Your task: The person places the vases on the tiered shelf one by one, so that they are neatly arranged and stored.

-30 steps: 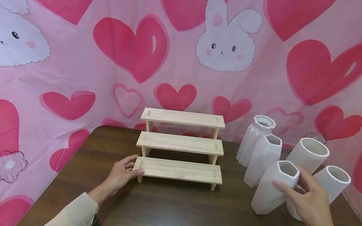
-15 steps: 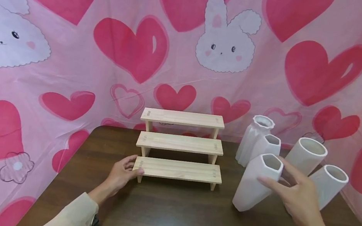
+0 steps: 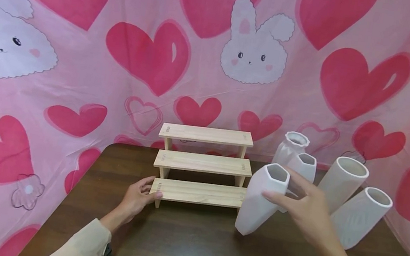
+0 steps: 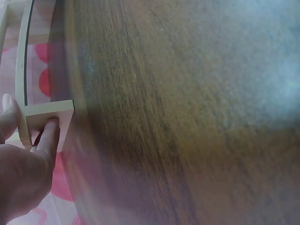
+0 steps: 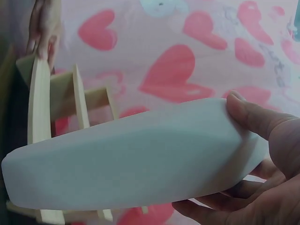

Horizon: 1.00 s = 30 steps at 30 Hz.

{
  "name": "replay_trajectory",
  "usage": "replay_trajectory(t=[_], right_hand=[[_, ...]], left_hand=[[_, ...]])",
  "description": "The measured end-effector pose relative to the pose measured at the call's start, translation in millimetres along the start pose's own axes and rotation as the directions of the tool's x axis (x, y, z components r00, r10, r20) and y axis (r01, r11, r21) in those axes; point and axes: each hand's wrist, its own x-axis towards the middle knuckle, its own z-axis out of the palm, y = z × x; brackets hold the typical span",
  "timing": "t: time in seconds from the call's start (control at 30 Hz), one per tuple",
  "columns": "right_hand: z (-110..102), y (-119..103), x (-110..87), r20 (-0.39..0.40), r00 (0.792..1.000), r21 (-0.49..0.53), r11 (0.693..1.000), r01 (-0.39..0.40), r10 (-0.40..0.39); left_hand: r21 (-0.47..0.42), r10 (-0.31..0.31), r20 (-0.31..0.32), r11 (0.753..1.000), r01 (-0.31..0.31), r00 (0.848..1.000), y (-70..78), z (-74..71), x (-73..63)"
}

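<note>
A three-step wooden display stand (image 3: 203,163) is on the dark table. My left hand (image 3: 136,197) grips the left end of its lowest step, thumb on top; in the left wrist view a finger presses the stand's leg (image 4: 65,112). My right hand (image 3: 304,209) holds a white faceted vase (image 3: 261,200) near its open rim, thumb on one side and fingers on the other. Tilted, the vase covers the right end of the lowest step in the head view. In the right wrist view the vase (image 5: 126,159) spans across the stand (image 5: 41,98).
Right of the stand are a ruffled-rim vase (image 3: 286,152), a second faceted vase (image 3: 306,174) partly hidden by my right hand, and two round-mouthed vases (image 3: 341,184), all white. A pink heart-and-rabbit cloth (image 3: 204,79) hangs behind the brown table (image 3: 171,247).
My right hand has carried the faceted vase leftward from the group of vases to the right end of the stand. My left hand keeps its grip in the same place.
</note>
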Motion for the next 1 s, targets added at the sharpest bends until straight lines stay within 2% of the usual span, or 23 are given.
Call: replay_trajectory(t=[0.3,0.47,0.67,0.87,1.0], right_hand=[[26.9,-21.2,24.4,0.078,0.995,0.108,0.993,0.055,-0.064],[40.6,-32.1,35.8,0.096,0.990,0.152,0.985,0.087,-0.102],[55.0,-46.4,47.2,0.164,0.981,0.292,0.955,0.051,-0.103],[68.8,-58.0,56.5,0.178,0.980,0.272,0.962,0.036,-0.087],[78.4,-65.5,63.4,0.181,0.976,0.300,0.952,0.067,-0.125]], left_hand=[[-0.009,0.001,-0.011,1.000,-0.001,1.000,1.0,-1.3,-0.6],[-0.023,0.004,-0.012,1.000,-0.004,1.000,1.5,-0.4,-0.8],[0.006,0.003,-0.017,1.000,-0.003,1.000,3.0,0.5,-0.9],[0.005,0.009,-0.012,1.000,-0.009,1.000,2.7,0.7,-1.3],[-0.008,0.011,-0.014,1.000,-0.011,1.000,2.1,0.7,-1.2]])
